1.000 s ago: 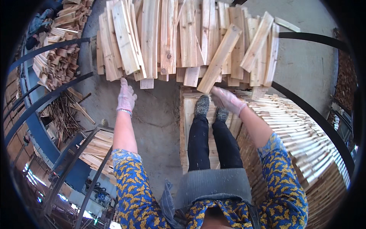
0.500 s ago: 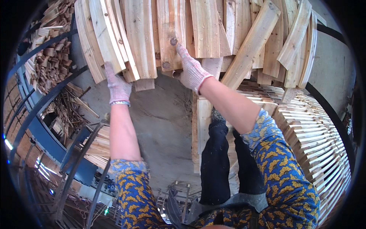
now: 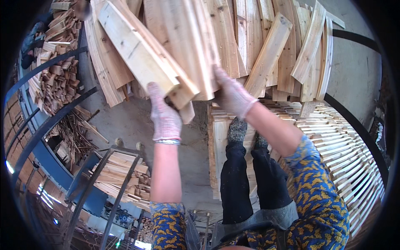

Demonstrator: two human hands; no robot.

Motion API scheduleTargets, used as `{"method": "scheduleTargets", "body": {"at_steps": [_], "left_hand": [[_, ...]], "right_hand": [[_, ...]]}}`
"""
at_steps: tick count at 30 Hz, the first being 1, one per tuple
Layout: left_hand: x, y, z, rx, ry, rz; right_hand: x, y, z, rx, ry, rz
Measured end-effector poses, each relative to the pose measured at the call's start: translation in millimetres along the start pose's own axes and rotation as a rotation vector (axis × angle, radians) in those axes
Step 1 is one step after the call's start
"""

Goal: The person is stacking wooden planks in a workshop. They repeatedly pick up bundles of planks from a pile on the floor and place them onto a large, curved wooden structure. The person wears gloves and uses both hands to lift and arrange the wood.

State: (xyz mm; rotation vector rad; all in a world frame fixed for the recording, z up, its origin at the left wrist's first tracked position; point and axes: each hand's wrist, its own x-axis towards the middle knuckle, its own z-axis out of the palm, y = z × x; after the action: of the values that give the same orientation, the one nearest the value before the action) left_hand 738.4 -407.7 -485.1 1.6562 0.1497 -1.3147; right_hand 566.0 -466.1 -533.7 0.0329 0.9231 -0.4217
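Observation:
Both my hands wear pale knitted work gloves. My left hand (image 3: 164, 114) is closed round the near ends of several wooden boards; the pale board (image 3: 137, 54) on top slants away to the upper left. My right hand (image 3: 233, 93) grips the right side of the same bunch, its fingers partly hidden behind the wider boards (image 3: 179, 41), which are smeared by motion. Right of the bunch, more loose boards (image 3: 225, 37) lie side by side on the pile, with one slanting board (image 3: 268, 56) across them.
Stacked boards (image 3: 341, 154) stand in rows to the right. Dark curved rails (image 3: 54, 118) run along the left, near a heap of short wood pieces (image 3: 54, 75). A metal-framed rack (image 3: 121, 175) holds more boards at lower left. Another person (image 3: 33, 39) is at far upper left.
My left hand has moved right and nearer, swinging the boards' near ends with it. My right hand has shifted right and slightly nearer, and the boards have drawn together between both hands.

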Motion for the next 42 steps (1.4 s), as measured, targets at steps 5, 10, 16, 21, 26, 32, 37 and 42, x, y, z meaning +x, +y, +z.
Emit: {"method": "scheduleTargets", "body": {"at_steps": [5, 10, 16, 21, 26, 32, 37, 42], "left_hand": [[-7, -59, 30, 0.101, -0.019, -0.058], [-7, -18, 7, 0.147, -0.332, -0.169], [-6, 57, -13, 0.732, 0.142, 0.077], [107, 61, 6, 0.263, -0.064, 0.139], [98, 39, 17, 0.277, -0.121, 0.15], [84, 14, 47, 0.135, -0.18, 0.184], [92, 0, 27, 0.157, -0.11, 0.246], [63, -3, 60, 0.162, -0.165, 0.277]], "right_hand": [[-23, -93, -72, -0.915, 0.269, 0.018], [13, -157, -62, -1.827, 0.079, 0.097], [44, -178, -61, -1.288, 0.065, 0.056], [75, -145, -48, -0.91, 0.089, -0.289], [60, -125, -25, -0.793, 0.059, -0.285], [59, -126, -50, -0.781, -0.022, -0.329], [54, -114, -25, -0.553, 0.002, -0.351], [58, -110, -64, -0.344, -0.092, -0.194]]}}
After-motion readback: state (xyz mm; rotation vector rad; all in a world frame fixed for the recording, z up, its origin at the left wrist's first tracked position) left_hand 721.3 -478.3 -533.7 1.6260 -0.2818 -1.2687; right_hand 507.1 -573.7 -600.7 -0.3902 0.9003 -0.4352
